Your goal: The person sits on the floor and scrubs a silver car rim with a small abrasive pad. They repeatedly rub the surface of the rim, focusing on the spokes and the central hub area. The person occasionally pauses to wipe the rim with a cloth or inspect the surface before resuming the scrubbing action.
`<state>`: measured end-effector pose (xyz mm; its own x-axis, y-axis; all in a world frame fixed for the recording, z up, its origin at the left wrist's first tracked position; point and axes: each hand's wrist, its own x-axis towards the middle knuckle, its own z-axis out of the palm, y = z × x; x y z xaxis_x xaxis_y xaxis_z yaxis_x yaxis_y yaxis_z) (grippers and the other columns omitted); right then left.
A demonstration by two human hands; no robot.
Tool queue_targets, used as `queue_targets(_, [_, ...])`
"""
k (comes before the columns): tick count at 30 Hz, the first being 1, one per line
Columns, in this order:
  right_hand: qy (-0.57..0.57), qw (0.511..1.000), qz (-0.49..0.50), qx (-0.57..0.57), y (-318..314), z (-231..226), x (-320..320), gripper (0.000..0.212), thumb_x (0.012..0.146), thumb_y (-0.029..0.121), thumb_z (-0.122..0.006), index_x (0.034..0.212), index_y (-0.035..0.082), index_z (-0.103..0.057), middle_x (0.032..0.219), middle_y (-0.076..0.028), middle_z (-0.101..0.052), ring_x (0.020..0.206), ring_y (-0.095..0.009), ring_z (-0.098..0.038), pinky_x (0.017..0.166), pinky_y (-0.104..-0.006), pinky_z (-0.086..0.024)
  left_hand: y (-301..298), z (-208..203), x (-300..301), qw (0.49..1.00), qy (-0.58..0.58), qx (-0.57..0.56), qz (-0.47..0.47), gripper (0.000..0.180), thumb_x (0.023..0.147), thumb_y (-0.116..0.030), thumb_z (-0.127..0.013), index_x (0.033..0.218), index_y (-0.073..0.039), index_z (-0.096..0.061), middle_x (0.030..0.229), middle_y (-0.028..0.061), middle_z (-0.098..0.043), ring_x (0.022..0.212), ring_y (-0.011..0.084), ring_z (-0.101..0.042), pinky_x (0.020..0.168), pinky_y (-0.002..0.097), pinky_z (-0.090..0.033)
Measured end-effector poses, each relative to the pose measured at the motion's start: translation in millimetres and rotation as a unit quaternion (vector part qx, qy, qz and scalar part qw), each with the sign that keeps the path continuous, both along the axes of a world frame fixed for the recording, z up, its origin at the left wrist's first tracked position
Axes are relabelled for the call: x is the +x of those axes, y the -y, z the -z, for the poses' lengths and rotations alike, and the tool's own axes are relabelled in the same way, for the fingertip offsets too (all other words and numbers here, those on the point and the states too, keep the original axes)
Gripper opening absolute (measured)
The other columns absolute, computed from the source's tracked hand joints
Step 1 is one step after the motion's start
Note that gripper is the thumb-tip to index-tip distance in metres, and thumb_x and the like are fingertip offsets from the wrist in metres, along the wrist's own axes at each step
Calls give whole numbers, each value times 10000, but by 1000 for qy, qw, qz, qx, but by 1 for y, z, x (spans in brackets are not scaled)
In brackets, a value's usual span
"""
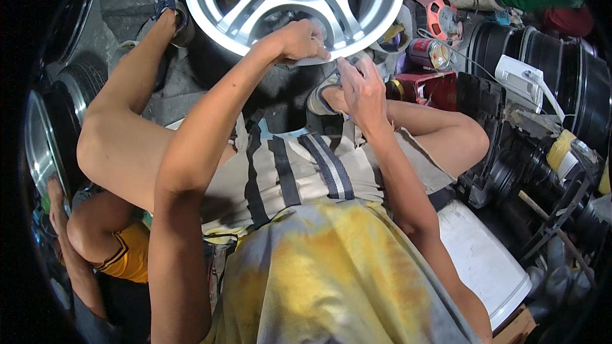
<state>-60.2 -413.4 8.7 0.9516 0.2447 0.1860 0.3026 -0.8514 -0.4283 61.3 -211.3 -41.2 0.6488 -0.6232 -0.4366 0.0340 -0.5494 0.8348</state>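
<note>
A silver alloy wheel rim point(370, 38) with broad spokes stands in front of me, cut off by the top of the view. My left hand point(299, 41) is closed at its near edge, the fingers curled and one finger along the lip. Just to the right, my right hand point(363, 92) has its fingers bent and drawn together, tips close to the same edge. Between the two hands is a small gap. Whatever either hand pinches is too small or hidden to name.
At right stand a paint can point(428, 54), a red container point(430, 88), a coral-coloured reel point(444, 20) and dark wheel rims point(542, 57). A white panel point(478, 261) lies beside my right arm. Another person's knee point(95, 226) and hand are at left, by a shiny rim point(41, 137).
</note>
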Motion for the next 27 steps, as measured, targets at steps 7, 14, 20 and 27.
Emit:
queue_targets(7, [-41, 999, -5, 26, -9, -4, 0, 312, 830, 29, -669, 1139, 19, -708, 907, -163, -539, 883, -359, -586, 778, -457, -496, -1, -3, -2, 1000, 4, -1, -5, 465, 775, -397, -868, 935, 16, -724, 856, 173, -717, 805, 261, -668, 763, 393, -516])
queue_targets(14, [6, 1000, -14, 9, -2, -1, 7, 247, 876, 27, -701, 1120, 21, -742, 821, -150, -504, 762, -326, -572, 691, -441, -479, 1, 2, 2, 1000, 25, 11, 16, 478, 761, -399, -875, 951, 16, -732, 911, 190, -727, 835, 288, -682, 780, 403, -520])
queue_targets(20, [-1, 1000, 14, 11, -5, -8, 14, 261, 863, 7, -708, 1121, 28, -746, 832, -141, -524, 777, -310, -590, 703, -427, -489, 1, -7, 2, 999, -5, 29, 29, 405, 785, -326, -869, 927, 25, -723, 870, 142, -712, 787, 224, -653, 767, 363, -521])
queue_targets(27, [-25, 999, 41, 19, 0, -8, 18, 251, 838, 30, -702, 1086, 34, -739, 858, -133, -525, 840, -332, -585, 742, -452, -487, -6, -6, 8, 997, -64, -47, 18, 293, 823, -184, -785, 1038, 6, -728, 893, 140, -718, 827, 203, -667, 804, 352, -534])
